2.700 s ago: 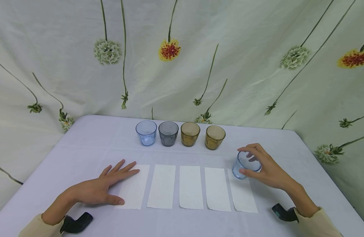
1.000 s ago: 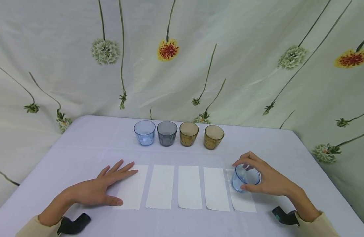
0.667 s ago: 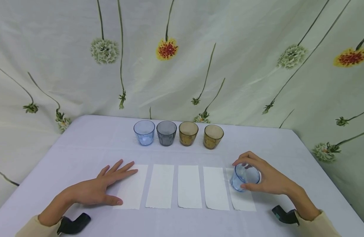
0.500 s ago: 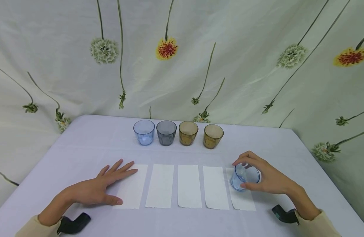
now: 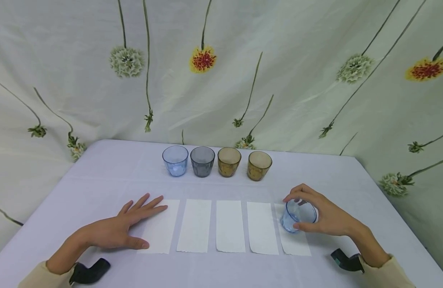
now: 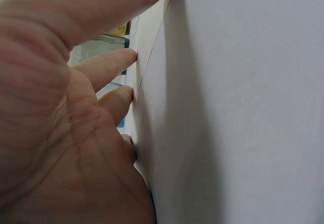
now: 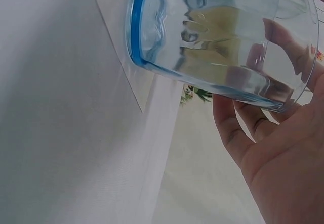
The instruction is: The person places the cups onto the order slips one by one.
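My right hand (image 5: 327, 214) holds a clear blue glass tumbler (image 5: 289, 222) near its rim, thumb on the near side and fingers on the far side. The tumbler stands upright over the rightmost white paper strip (image 5: 295, 248). In the right wrist view, its thick blue base (image 7: 135, 29) appears to be at the paper's surface. My left hand (image 5: 115, 231) lies palm down with spread fingers, its fingertips and thumb touching the leftmost paper strip (image 5: 163, 232). The left wrist view shows the palm (image 6: 66, 133) raised a little off the tabletop.
Along the back of the white-covered table (image 5: 109, 168) stand another blue tumbler (image 5: 176, 162), a grey one (image 5: 202, 163) and two amber ones, the left (image 5: 229, 163) and the right (image 5: 259, 166). More paper strips (image 5: 230, 228) lie between my hands. A floral curtain (image 5: 297, 80) hangs behind.
Since the oldest frame, my right hand has brought the blue tumbler toward me, further onto the rightmost strip. Over the last second it has stayed in place. My left hand has kept its position.
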Demonstrator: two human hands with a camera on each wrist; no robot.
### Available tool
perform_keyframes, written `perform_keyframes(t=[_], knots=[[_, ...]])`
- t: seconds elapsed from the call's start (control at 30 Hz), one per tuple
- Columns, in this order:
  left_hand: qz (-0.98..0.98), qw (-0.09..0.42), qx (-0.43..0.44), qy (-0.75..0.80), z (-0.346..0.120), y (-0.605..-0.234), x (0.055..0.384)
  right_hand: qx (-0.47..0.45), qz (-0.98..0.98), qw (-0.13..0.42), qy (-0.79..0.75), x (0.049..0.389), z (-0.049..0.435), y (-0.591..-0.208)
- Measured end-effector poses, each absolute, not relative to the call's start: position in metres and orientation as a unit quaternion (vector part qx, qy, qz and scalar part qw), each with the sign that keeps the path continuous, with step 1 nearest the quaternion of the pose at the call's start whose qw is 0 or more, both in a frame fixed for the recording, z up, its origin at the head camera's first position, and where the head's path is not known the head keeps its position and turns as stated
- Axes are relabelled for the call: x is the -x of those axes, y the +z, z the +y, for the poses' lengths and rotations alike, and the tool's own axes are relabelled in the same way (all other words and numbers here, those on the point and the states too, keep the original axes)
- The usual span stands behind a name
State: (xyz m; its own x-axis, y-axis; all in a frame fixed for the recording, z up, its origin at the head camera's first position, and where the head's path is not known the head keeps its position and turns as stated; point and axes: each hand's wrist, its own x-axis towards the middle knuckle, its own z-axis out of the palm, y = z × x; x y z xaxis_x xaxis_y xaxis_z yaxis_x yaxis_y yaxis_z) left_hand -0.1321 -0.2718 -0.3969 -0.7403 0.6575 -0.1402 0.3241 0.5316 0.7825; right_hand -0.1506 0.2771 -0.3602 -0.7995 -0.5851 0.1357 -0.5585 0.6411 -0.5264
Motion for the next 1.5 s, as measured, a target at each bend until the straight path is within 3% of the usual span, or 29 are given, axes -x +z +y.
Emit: perform_keyframes(t=[0.77, 1.5], knots=[[0.846, 0.212, -0.293, 0.393, -0.274, -0.398, 0.132, 0.355, 0.884, 0.003, -0.305, 0.169, 0.279, -0.342], [0.852, 0.206, -0.298, 0.379, -0.272, -0.397, 0.132, 0.341, 0.885, 0.059, -0.310, 0.225, 0.248, -0.306]])
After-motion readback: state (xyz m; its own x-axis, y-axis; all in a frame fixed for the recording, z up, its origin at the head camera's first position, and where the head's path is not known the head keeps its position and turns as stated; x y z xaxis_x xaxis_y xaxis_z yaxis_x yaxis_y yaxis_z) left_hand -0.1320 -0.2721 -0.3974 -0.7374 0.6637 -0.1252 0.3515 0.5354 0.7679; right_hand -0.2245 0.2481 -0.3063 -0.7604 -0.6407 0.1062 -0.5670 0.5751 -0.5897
